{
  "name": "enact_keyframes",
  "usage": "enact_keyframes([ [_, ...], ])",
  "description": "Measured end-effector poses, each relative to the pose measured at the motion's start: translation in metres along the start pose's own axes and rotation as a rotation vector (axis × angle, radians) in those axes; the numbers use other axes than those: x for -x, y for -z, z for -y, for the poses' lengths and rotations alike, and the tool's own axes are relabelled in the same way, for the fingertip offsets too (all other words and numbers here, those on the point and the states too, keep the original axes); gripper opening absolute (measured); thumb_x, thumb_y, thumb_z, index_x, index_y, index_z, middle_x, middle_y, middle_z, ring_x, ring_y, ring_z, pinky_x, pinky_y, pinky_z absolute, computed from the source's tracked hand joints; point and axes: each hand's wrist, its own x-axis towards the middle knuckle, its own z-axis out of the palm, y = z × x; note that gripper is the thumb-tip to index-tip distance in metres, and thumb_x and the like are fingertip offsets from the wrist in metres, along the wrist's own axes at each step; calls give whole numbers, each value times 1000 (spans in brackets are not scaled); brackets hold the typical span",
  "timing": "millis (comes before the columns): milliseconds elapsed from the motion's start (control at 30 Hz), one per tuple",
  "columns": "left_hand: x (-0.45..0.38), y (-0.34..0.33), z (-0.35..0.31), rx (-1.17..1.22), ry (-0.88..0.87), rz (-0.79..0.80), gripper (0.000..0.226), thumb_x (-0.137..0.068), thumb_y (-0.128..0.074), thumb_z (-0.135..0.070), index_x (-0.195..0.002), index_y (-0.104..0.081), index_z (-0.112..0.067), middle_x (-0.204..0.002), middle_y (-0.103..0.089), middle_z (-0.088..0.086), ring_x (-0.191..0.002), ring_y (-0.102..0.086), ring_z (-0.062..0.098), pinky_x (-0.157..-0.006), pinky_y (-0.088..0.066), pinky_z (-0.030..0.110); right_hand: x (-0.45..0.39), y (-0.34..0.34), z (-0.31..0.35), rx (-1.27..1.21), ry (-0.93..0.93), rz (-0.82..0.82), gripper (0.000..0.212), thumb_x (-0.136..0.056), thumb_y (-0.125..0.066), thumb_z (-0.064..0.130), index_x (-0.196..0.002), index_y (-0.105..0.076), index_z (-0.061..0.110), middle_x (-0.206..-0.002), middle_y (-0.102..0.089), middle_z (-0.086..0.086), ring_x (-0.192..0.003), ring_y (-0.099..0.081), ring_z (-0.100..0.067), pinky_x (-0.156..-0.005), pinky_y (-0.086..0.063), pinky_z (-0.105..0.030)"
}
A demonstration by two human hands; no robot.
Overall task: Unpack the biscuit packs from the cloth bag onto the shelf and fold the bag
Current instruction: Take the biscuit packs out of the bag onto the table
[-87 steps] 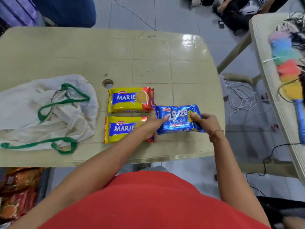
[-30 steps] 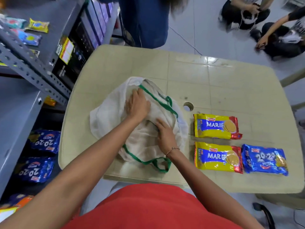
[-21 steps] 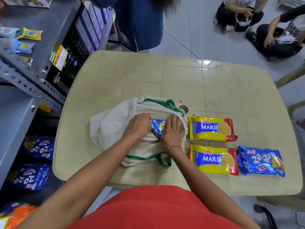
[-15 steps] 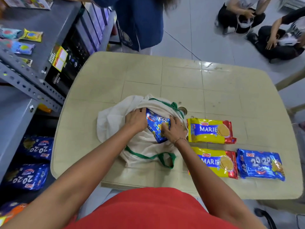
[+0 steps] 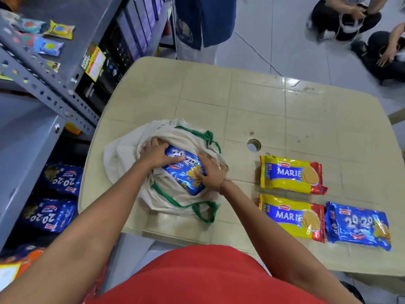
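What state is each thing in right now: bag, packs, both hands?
cloth bag: open, crumpled on the table.
blue 20-20 pack: partly out of the bag, held.
left hand: grips the pack's far end.
right hand: grips its near end.
two Marie packs: flat on table.
second 20-20 pack: flat on table.
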Motion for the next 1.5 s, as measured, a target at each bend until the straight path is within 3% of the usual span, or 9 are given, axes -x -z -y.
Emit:
enact_keyframes([
  [333,6,-3,17,292,38,-27,92,-69,-66,-69,-135,-38,-12,-138,-53,2,-123,-53,24,-99,-42,35,4,-1,12,36,106,-103,64,-92,-53,18,-148,-22,28,-159,-17,2,-146,-13,-16,-117,-14,-50],
  [567,-2,8,15,495,62,240,59,-86,-55,-58,-118,-63,-9,-121,-66,10,-109,-63,25,-102,-47,38,-10,14,25,163,17,190,84,-86,-56,8,-150,-6,29,-161,0,0,-148,1,-20,-118,-10,-50],
  [800,24,-4,24,877,175,92,16,-76,-78,-22,-84,-69,-10,-105,-71,17,-63,-70,12,-64,-58,22,2,0,19,-207,-75,-97,75,-85,-64,9,-148,-23,11,-156,-22,-7,-144,-22,-21,-115,-17,-28],
  [933,47,-12,24,889,18,-77,49,-70,-82,-17,-115,-66,-8,-114,-69,13,-97,-67,26,-92,-54,41,14,-11,15,-262,-86,-225,73,-88,-61,15,-148,-19,12,-154,-28,-8,-138,-31,-22,-104,-23,-16],
  [1067,63,-13,9,697,-182,-137,76,-64,-86,-21,-130,-49,-18,-112,-57,-13,-97,-60,8,-85,-46,21,23,-12,6,-205,-62,-269,72,-90,-60,23,-148,-20,10,-155,-26,-10,-142,-25,-23,-114,-19,-31],
  [1167,66,-6,-3,707,-112,-117,68,-66,-83,-23,-126,-48,-22,-111,-62,-6,-96,-62,14,-86,-49,28,30,-5,7,-150,42,-371,63,-86,-66,20,-140,-37,2,-150,-34,-15,-141,-28,-26,-113,-20,-30],
  [1300,65,31,-6,975,14,-152,53,-63,-81,-14,-112,-61,-14,-105,-71,8,-87,-70,23,-81,-57,34,43,4,28,-583,-21,-537,49,-86,-67,19,-130,-50,8,-138,-50,-12,-126,-48,-21,-104,-40,-32],
  [1400,69,49,-8,1212,-37,-85,27,-65,-77,-11,-90,-68,-14,-85,-75,7,-66,-72,15,-59,-56,22,49,21,44,-1296,-68,-213,46,-86,-63,32,-126,-53,11,-125,-61,-15,-102,-65,-22,-87,-55,-42],
  [1500,75,38,-33,1336,-39,-49,20,-81,-68,-9,-101,-65,-6,-88,-75,9,-71,-71,20,-65,-59,29,57,41,42,-1325,-139,-51,46,-81,-65,41,-115,-62,9,-97,-74,-8,-77,-72,-20,-63,-60,-37],
])
